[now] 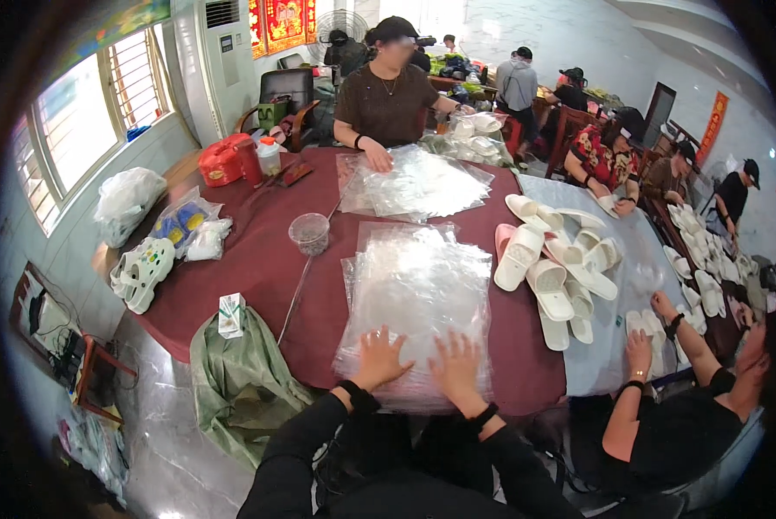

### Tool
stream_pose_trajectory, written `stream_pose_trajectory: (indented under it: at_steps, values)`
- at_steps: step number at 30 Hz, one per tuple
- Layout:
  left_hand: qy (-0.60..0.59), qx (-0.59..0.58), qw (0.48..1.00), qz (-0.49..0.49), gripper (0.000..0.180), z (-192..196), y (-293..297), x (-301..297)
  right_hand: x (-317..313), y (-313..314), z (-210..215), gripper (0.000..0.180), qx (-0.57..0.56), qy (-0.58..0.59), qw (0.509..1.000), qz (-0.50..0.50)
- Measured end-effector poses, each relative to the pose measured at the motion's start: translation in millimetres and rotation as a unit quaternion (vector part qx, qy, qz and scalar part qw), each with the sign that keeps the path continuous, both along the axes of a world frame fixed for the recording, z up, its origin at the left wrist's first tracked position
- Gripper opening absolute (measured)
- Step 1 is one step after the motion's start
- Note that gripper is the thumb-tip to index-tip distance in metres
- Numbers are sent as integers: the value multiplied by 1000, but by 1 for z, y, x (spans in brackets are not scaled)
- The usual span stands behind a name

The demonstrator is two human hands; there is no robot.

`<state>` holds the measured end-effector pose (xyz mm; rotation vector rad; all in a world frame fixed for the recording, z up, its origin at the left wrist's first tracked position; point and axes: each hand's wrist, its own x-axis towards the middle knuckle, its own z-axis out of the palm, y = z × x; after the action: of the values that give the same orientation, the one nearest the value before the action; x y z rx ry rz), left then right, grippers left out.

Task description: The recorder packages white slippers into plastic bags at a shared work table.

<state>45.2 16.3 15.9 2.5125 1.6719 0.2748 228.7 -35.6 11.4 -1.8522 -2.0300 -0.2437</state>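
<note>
My left hand (378, 356) and my right hand (457, 368) lie flat, fingers spread, on the near end of a thick stack of clear plastic bags (418, 294). The stack rests on a round table with a dark red cloth (258, 259). Both forearms wear black sleeves and come in from the lower edge. Neither hand grips anything. To the right of the stack lies a pile of white and pale pink slippers (552, 264).
Across the table a person in a brown shirt (386, 99) handles another stack of clear bags (414, 183). A person at my right (665, 406) works with slippers. A clear cup (309, 232), a red container (222, 160), white bags (127, 199) and a green sack (237, 381) are around.
</note>
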Motion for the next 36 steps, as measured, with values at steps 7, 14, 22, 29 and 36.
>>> stream_pose_trajectory:
  at_steps: [7, 14, 22, 29, 36]
  values:
    - [-99, 141, 979, 110, 59, 60, 113, -46, -18, -2, -9, 52, -37, 10, 999, -11]
    - [-42, 147, 954, 256, 71, 53, 195, -127, -27, 5, -11, 54, -31, 21, 999, 6]
    - [59, 175, 966, 182, 64, 33, 231, -129, -21, 4, -18, 52, -33, 39, 999, 3]
    - [94, 363, 919, 125, 10, 26, 247, -116, -22, 5, -15, 50, -37, 52, 998, -9]
    - [9, 235, 967, 94, 16, 54, 228, -144, -27, 11, -13, 48, -4, 64, 998, -6]
